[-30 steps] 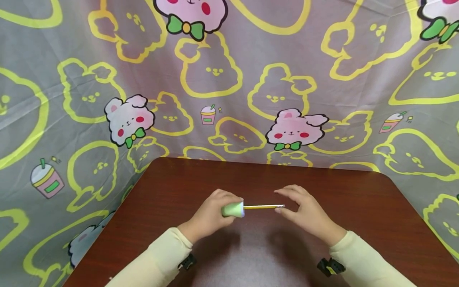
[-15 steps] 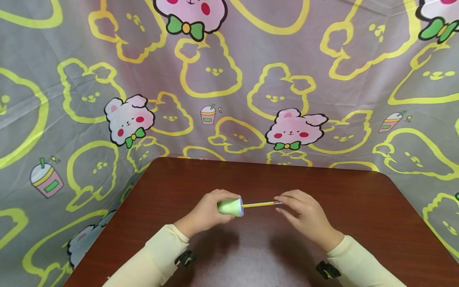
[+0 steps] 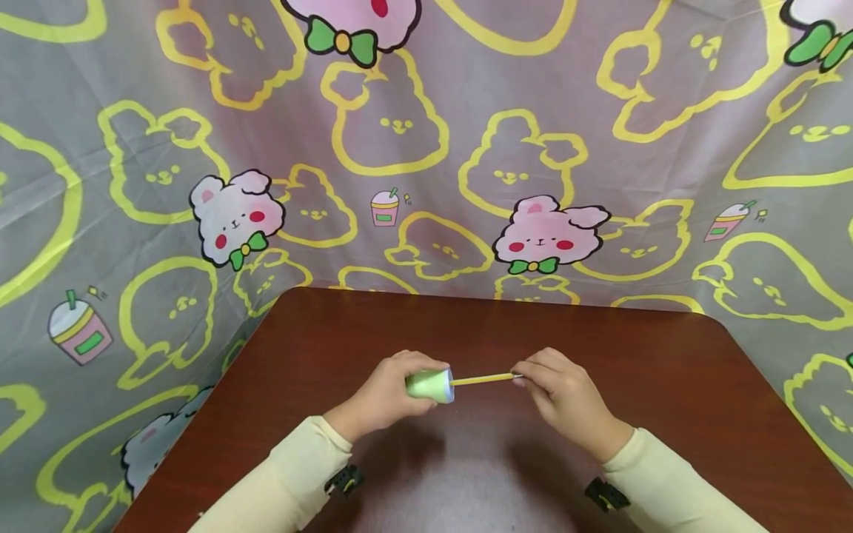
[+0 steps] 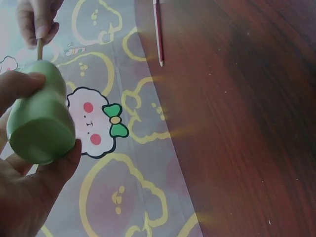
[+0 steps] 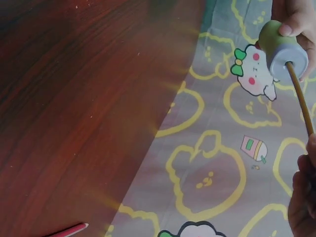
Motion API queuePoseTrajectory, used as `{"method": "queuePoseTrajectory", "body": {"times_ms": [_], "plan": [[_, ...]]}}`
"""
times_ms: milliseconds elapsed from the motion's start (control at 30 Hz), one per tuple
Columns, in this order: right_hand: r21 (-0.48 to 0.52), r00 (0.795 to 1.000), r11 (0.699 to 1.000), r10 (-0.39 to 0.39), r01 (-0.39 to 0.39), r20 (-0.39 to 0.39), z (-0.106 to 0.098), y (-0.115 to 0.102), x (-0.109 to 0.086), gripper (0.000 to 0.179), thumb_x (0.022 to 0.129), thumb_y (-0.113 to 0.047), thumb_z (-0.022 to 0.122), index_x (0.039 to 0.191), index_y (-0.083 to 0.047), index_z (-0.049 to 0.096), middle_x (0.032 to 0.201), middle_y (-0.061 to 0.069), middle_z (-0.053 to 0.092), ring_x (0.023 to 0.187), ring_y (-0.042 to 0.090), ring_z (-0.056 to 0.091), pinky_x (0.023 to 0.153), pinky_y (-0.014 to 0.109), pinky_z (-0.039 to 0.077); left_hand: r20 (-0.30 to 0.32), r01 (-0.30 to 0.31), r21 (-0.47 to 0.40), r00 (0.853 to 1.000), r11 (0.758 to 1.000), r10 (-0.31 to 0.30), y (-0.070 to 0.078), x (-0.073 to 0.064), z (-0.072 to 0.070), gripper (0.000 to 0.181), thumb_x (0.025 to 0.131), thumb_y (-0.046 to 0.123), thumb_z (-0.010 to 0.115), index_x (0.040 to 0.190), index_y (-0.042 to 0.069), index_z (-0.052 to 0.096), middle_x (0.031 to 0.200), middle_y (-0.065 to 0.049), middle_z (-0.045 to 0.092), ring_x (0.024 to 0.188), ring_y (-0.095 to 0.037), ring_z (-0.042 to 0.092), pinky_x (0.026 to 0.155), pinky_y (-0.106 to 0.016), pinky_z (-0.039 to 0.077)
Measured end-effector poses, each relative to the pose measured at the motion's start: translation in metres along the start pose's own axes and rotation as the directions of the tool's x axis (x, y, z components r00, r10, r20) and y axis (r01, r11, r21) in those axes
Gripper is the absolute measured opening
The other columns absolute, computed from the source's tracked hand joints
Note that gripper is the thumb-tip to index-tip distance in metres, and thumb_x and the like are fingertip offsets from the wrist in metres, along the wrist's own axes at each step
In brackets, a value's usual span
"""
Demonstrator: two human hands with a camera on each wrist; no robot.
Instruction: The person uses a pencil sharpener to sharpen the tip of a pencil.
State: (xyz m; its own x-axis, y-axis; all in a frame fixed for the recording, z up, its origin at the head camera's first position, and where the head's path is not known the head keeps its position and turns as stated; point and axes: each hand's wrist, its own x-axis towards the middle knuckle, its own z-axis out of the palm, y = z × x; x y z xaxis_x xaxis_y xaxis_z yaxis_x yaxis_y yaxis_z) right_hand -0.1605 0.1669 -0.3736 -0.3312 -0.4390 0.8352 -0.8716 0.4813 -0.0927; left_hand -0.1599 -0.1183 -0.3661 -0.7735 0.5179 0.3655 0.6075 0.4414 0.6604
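Green with a pale lavender end, the pencil sharpener [image 3: 429, 386] sits just below the frame's centre, above the surface [image 3: 373, 326]; the left hand [image 3: 386, 392] wraps round it. The right hand [image 3: 568, 392], nearly closed, pinches the outer end of the yellow pencil [image 3: 483, 380], whose tip is hidden inside. Tilting either hand could snap the lead; a slack pinch might let the pencil slip.
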Motion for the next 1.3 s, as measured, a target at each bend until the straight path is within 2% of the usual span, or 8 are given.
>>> {"method": "queuePoseTrajectory", "body": {"times_ms": [200,300,367,500,600,833,1000,1300], "plan": [[0.011,0.99,0.994,0.109,-0.11,0.093,-0.004,-0.005,0.006,0.015,0.092,-0.017,0.065,0.084,-0.005,0.07,0.078,-0.005,0.064,0.073,0.01,0.055,0.065,0.02,0.046,-0.072,-0.089,0.101,0.993,0.991,0.097,0.002,-0.001,0.004,0.045,0.068,0.002,0.08,0.113,0.008,0.071,0.103,-0.001,0.069,0.097,-0.018,0.056,0.081,-0.028,0.049],[0.04,0.933,0.956,0.273,-0.29,0.233,-0.009,-0.007,0.009,0.006,0.081,-0.002,0.074,0.086,-0.006,0.072,0.079,-0.006,0.066,0.073,0.006,0.058,0.068,0.022,0.05,-0.1,-0.178,0.2,0.975,0.964,0.201,0.002,-0.001,0.006,0.046,0.066,0.001,0.081,0.11,0.008,0.072,0.104,-0.001,0.068,0.098,-0.018,0.057,0.083,-0.027,0.05],[0.093,0.822,0.866,0.425,-0.491,0.379,-0.012,-0.008,0.011,0.01,0.081,0.0,0.072,0.091,-0.003,0.073,0.084,-0.001,0.069,0.07,0.006,0.06,0.066,0.027,0.053,-0.104,-0.259,0.295,0.948,0.92,0.3,0.002,-0.001,0.006,0.045,0.065,0.0,0.081,0.109,0.009,0.073,0.104,-0.002,0.068,0.098,-0.018,0.057,0.083,-0.026,0.05],[0.149,0.501,0.534,0.609,-0.832,0.616,-0.018,-0.008,0.016,0.019,0.091,-0.005,0.063,0.103,0.008,0.069,0.088,0.01,0.069,0.072,0.015,0.063,0.068,0.037,0.057,-0.075,-0.382,0.43,0.888,0.818,0.454,0.003,0.001,0.006,0.046,0.063,-0.002,0.081,0.107,0.01,0.073,0.105,-0.004,0.067,0.098,-0.019,0.057,0.079,-0.024,0.052],[0.141,0.401,0.419,0.633,-0.897,0.662,-0.019,-0.007,0.018,0.023,0.092,-0.008,0.062,0.106,0.009,0.068,0.085,0.009,0.066,0.073,0.017,0.06,0.065,0.037,0.057,-0.064,-0.394,0.446,0.882,0.804,0.468,0.003,0.002,0.005,0.048,0.062,-0.003,0.081,0.107,0.01,0.073,0.105,-0.005,0.066,0.098,-0.019,0.056,0.078,-0.024,0.051],[0.035,0.506,0.624,0.599,-0.781,0.621,-0.017,-0.004,0.021,0.022,0.092,-0.019,0.064,0.106,-0.003,0.071,0.092,0.001,0.069,0.089,0.023,0.064,0.091,0.051,0.048,-0.092,-0.288,0.366,0.935,0.885,0.342,-0.003,0.003,0.004,0.047,0.064,-0.001,0.079,0.109,0.009,0.073,0.105,-0.002,0.067,0.099,-0.018,0.057,0.083,-0.027,0.05],[-0.009,0.58,0.699,0.601,-0.715,0.55,-0.018,-0.004,0.015,0.043,0.089,-0.031,0.069,0.124,-0.008,0.063,0.122,0.007,0.063,0.116,0.03,0.056,0.096,0.053,0.044,-0.103,-0.21,0.29,0.963,0.934,0.248,-0.003,0.002,0.003,0.046,0.066,-0.001,0.079,0.11,0.009,0.072,0.105,-0.001,0.067,0.1,-0.017,0.056,0.084,-0.028,0.05],[-0.078,0.903,0.941,0.339,-0.33,0.264,-0.012,-0.002,-0.007,0.042,0.081,-0.03,0.078,0.118,-0.012,0.067,0.111,-0.002,0.065,0.102,0.018,0.063,0.082,0.038,0.052,-0.063,-0.09,0.142,0.993,0.986,0.099,0.001,0.002,0.001,0.045,0.071,-0.002,0.078,0.114,0.008,0.07,0.106,-0.002,0.067,0.101,-0.02,0.055,0.083,-0.03,0.05]]}}
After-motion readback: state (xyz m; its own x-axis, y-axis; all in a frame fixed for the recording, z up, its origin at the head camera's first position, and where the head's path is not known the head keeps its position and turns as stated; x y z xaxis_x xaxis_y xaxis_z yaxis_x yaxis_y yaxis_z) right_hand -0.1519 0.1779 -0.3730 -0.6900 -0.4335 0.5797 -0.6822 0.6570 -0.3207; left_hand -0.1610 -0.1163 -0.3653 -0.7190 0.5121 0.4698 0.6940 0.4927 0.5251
